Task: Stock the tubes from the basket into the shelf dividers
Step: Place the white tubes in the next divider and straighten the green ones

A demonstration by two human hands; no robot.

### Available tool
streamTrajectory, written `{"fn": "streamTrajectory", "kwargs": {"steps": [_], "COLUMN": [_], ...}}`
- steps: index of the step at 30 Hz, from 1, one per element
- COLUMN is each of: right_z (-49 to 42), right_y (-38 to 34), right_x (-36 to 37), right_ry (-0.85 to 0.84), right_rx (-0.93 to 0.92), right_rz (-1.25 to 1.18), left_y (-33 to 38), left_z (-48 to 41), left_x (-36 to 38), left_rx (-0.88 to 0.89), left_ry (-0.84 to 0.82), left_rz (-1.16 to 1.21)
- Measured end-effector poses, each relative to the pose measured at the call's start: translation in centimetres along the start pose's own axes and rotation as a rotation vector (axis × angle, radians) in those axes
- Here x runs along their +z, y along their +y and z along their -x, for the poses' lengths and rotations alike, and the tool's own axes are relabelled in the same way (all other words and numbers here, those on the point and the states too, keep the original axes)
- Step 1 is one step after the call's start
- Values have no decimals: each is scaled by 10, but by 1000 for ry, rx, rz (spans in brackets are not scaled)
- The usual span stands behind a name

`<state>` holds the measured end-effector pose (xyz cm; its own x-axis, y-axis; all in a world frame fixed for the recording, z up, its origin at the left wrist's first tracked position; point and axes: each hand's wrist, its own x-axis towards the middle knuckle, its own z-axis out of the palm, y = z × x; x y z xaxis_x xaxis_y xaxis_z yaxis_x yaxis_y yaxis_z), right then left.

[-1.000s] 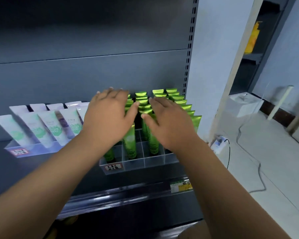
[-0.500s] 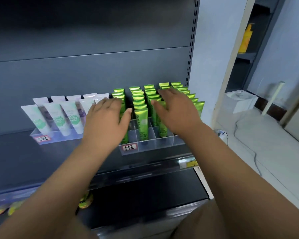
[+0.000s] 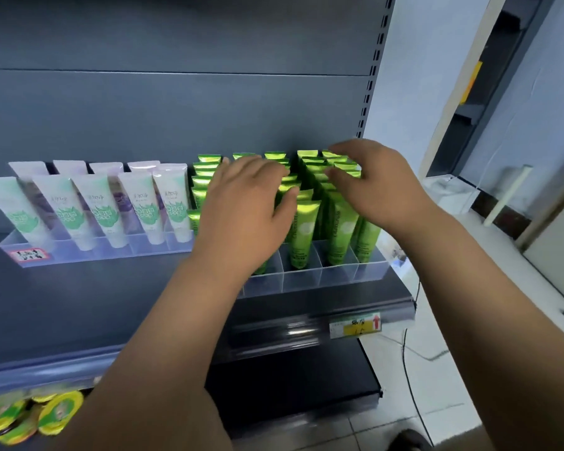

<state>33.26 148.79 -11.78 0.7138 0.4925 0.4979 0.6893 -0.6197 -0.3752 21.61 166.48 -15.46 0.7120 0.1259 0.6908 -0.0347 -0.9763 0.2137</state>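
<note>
Rows of shiny green tubes [image 3: 304,230] stand upright in a clear shelf divider [image 3: 339,271] on the dark shelf. My left hand [image 3: 245,209] lies palm down over the left rows, its straight fingers touching the tube tops. My right hand [image 3: 371,183] hovers over the right rows with fingers lightly bent, fingertips on the tube tops near the back. Neither hand holds a tube. The basket is out of view.
White and pale green tubes [image 3: 102,206] fill a second clear divider [image 3: 89,250] to the left. A yellow price tag [image 3: 355,327] sits on the shelf rail. Round yellow-lidded items [image 3: 23,415] lie on the lower shelf. A cable [image 3: 407,369] runs over the floor at right.
Both hands have slid back and rightward across the green tube tops, and the view has shifted so the shelf sits more to the left.
</note>
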Motion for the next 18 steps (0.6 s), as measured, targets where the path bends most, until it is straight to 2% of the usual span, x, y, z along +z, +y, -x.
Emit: {"fn": "streamTrajectory", "kwargs": {"steps": [5,9,12,18], "right_z": [-5,2,1,-3], "right_y": [19,21,23,15], "right_x": [-5,13,24,28], "right_ry": [25,-60,-104,-72], "right_rx": [-23,-196,-247,-245], "right_rz": [-136,-133,-114,-138], "left_y": [9,3,-3,-4], "left_z": [-16,-17,-18,-11], "left_x": [16,21,20,23], "left_rx": [-83,-143,-165,-88], "left_ry": [9,37,11,-18], "left_rz": [31,35,17,40]}}
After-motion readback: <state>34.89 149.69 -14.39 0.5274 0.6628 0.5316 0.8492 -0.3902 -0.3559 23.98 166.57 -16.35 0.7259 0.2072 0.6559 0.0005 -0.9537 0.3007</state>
